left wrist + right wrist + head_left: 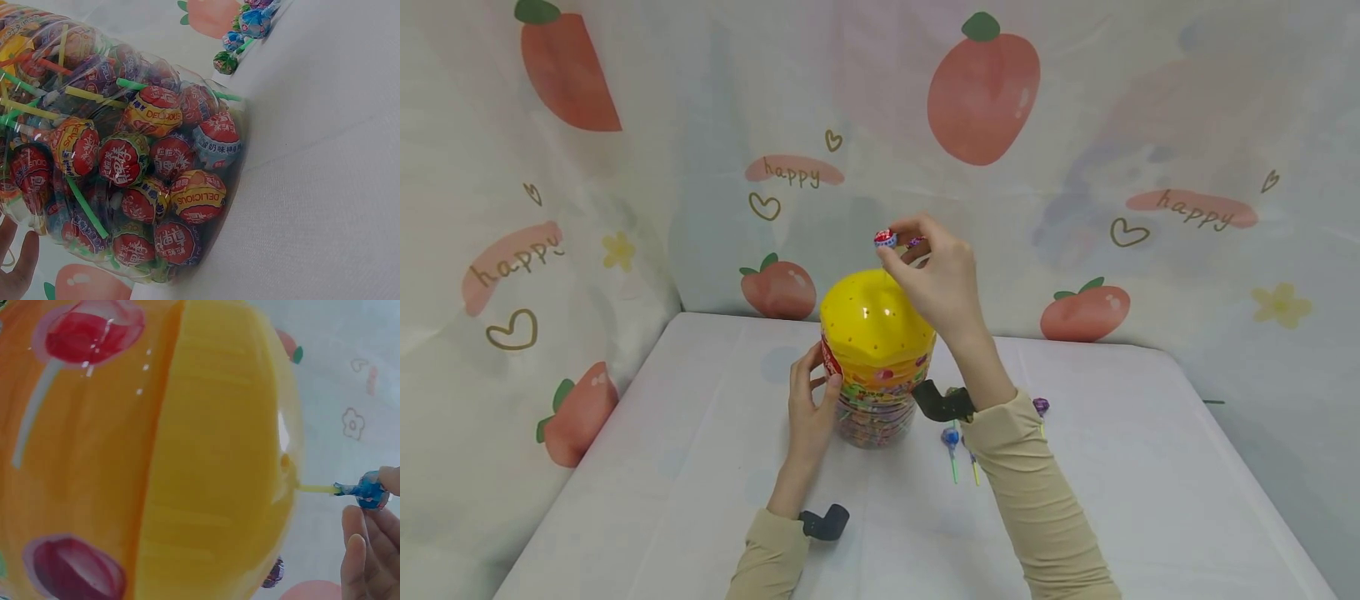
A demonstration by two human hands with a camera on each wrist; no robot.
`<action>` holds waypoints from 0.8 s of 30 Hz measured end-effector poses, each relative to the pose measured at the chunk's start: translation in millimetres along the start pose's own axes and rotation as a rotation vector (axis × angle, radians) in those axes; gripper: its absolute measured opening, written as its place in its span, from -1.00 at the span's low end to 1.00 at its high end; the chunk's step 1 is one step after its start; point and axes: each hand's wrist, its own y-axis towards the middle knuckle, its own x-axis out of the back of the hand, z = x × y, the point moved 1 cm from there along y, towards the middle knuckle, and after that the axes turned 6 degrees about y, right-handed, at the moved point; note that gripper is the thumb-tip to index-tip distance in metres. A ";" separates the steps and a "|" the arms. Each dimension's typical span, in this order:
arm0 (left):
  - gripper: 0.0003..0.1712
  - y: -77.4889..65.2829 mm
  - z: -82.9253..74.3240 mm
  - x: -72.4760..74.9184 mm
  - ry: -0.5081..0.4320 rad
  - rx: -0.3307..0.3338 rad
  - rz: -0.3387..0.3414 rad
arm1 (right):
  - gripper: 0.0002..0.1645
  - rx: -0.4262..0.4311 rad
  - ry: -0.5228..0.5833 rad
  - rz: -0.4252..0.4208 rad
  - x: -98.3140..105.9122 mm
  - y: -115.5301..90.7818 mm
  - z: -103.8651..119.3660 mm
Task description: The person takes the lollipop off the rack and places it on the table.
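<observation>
A tall clear jar point(876, 421) of wrapped lollipops stands upright on the table, topped by a domed yellow lid point(868, 308) with small holes. Against the jar's left side, my left hand point(808, 408) holds it with thumb and fingers spread around the label. Above the lid, my right hand point(946, 279) pinches the wrapped head of a blue and red lollipop point(885, 239). Its yellow stick point(317, 488) points at the lid, the end right at the surface in the right wrist view. A purple-wrapped lollipop point(273, 573) shows behind the lid's edge.
Several loose lollipops point(951, 437) lie on the white table point(715, 467) right of the jar, partly hidden by my right forearm. Black wrist mounts point(826, 523) stick out from both wrists. A patterned curtain point(880, 100) hangs behind the table.
</observation>
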 end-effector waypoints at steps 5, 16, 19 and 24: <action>-0.38 0.3 -0.7 0.0 0.010 0.008 0.003 | -0.66 0.002 0.024 -0.034 5.9 -0.2 1.4; -0.32 -0.1 -4.6 -1.7 -0.015 0.012 0.005 | -0.65 -0.022 0.059 -0.109 31.1 -15.8 -6.0; -0.34 -0.6 -4.8 -1.4 -0.008 0.004 0.001 | -0.66 -0.046 0.065 -0.116 38.0 -24.1 -10.8; -0.37 -0.4 -3.5 -0.6 0.002 0.004 -0.004 | -0.67 -0.096 0.099 -0.122 49.3 -40.0 -21.5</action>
